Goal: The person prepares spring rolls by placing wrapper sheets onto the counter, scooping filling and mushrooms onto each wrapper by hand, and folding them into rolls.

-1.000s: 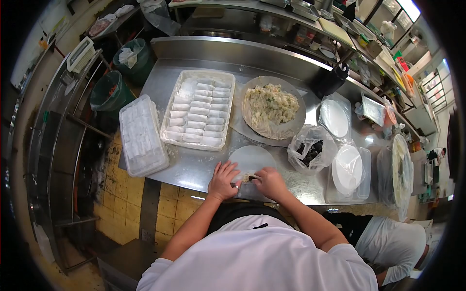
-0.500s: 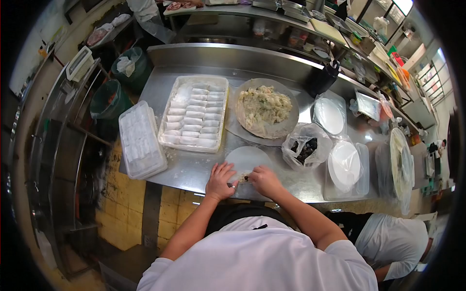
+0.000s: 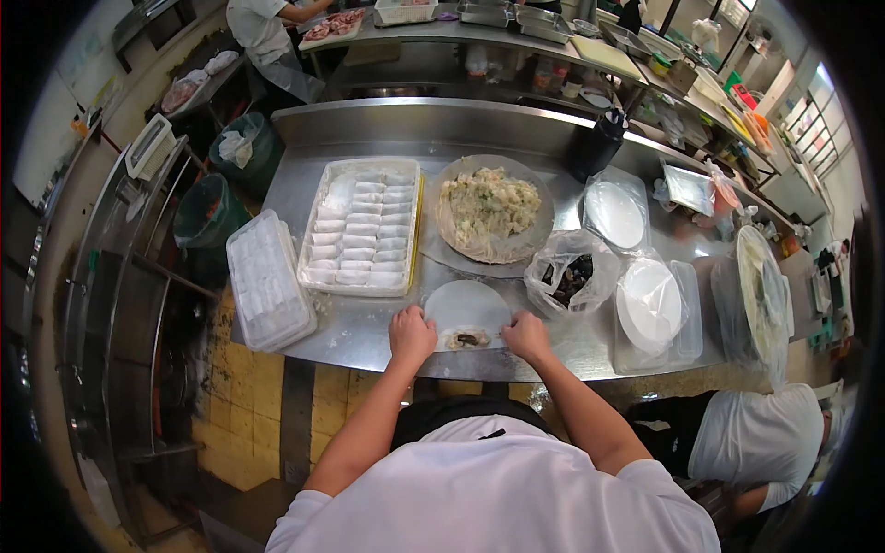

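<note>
A round translucent wrapper [image 3: 468, 304] lies flat on the steel table, with a small mound of filling [image 3: 467, 339] near its front edge, pale with dark bits on top. My left hand [image 3: 413, 335] is closed at the wrapper's left edge, and my right hand [image 3: 525, 334] is closed at its right edge. Both seem to pinch the rim, though the fingertips are partly hidden. Behind the wrapper sits a round plate with a pale, chunky mixture [image 3: 493, 207]. Right of it is a clear bag of dark pieces [image 3: 572, 281]. A white tray [image 3: 307, 276] holds rows of white rolls.
A lidded white container [image 3: 267, 276] stands at the table's left end. Stacked round wrappers in plastic [image 3: 648, 304] and a black bottle [image 3: 597, 145] are on the right. Green bins [image 3: 210, 210] stand left. One person [image 3: 751, 433] bends at lower right; another [image 3: 258, 32] stands at the back left.
Both hands have left the filling and moved apart to the wrapper's two sides. My left hand has gone from spread to closed. The filling now shows in full, and the view has shifted slightly.
</note>
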A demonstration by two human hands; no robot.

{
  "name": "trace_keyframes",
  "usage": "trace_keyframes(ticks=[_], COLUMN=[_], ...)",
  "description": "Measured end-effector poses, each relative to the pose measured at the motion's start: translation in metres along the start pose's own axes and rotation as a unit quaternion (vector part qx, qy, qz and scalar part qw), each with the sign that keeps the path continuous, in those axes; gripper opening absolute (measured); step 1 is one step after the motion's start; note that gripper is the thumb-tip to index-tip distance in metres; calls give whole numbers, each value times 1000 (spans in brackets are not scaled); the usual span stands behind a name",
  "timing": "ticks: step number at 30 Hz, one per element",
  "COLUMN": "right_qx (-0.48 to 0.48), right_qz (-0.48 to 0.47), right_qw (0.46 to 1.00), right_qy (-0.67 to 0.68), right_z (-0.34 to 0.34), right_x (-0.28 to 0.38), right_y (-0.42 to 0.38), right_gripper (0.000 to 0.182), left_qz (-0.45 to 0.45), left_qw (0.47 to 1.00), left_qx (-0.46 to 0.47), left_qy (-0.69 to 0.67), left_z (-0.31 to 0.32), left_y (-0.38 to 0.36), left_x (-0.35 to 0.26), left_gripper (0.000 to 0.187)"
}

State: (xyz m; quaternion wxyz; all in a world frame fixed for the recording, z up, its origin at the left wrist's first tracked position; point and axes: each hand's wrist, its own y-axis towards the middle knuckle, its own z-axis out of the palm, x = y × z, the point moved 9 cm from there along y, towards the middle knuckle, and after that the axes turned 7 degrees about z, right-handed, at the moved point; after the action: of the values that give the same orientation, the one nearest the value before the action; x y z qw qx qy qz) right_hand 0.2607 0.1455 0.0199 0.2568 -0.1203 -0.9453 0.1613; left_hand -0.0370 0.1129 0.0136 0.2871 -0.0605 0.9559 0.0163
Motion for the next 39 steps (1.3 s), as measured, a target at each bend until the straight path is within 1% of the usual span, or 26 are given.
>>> trace_keyframes(ticks=[2,3,4,5,6,8,9,11,12,14,15,18,21,23,25,27,28,29,30,32,35,36,38,39], right_qx=[-4,-4,56,115,172,188,196,163,146,88,59,-23,-65,-69,-84,-109,-104,-98,-93,-106,-122,-126,-89,-70], right_qz=[-18,-26,18,63,108,119,125,93,77,26,0,-58,-86,-131,-186,-251,-253,-255,-257,-308,-381,-405,-426,-437], right_qw=[998,997,980,945,894,897,898,942,960,974,979,987,985,978,968,955,957,958,960,942,913,902,899,896], right_qy=[53,78,190,298,400,383,374,277,226,207,198,151,133,148,143,117,100,84,67,78,80,79,53,39], right_z=[2,4,14,25,34,35,35,33,32,36,33,20,12,12,12,9,9,9,9,4,-3,-4,2,7], right_x=[0,0,-9,-18,-18,-18,-15,-14,-13,-13,-8,6,23,33,41,53,56,58,60,69,86,92,99,100], right_y=[2,1,3,4,-2,-12,-18,-22,-25,-23,-25,-36,-53,-62,-69,-76,-77,-79,-79,-83,-90,-92,-90,-89], right_gripper=[31,31,29,27,26,21,22,21,20,19,19,18,16,14,11,11,12,12,13,13,12,11,10,10], left_qz=[20,-10,-41,-72,-88,-119,-116,-109,-119,-140,-160,-185,-89,22,131,208,246,265,267,271,272,245,190,185], left_qw=[998,999,997,993,990,982,981,979,971,951,943,922,958,971,970,963,957,955,956,956,951,955,957,956], left_qx=[45,53,61,69,67,60,72,95,117,164,145,90,-4,-51,-90,-92,-92,-79,-61,-26,24,22,19,21], left_qy=[28,-2,-31,-61,-85,-132,-136,-146,-170,-220,-255,-328,-274,-231,-186,-145,-124,-106,-107,-108,-143,-168,-217,-225], left_z=[5,1,-2,-5,-5,-5,-7,-12,-3,26,31,35,7,-12,-19,-14,-9,-1,9,28,18,19,21,21], left_y=[8,7,4,0,-4,-17,-24,-40,-46,-60,-65,-75,-73,-65,-62,-54,-53,-51,-48,-45,-49,-49,-50,-50], left_x=[4,6,8,10,13,20,16,7,11,26,29,27,-3,-34,-61,-81,-88,-91,-88,-82,-82,-75,-61,-59], left_gripper=[28,27,27,27,28,31,32,34,33,31,25,18,14,11,10,10,11,14,17,22,38,44,54,57])
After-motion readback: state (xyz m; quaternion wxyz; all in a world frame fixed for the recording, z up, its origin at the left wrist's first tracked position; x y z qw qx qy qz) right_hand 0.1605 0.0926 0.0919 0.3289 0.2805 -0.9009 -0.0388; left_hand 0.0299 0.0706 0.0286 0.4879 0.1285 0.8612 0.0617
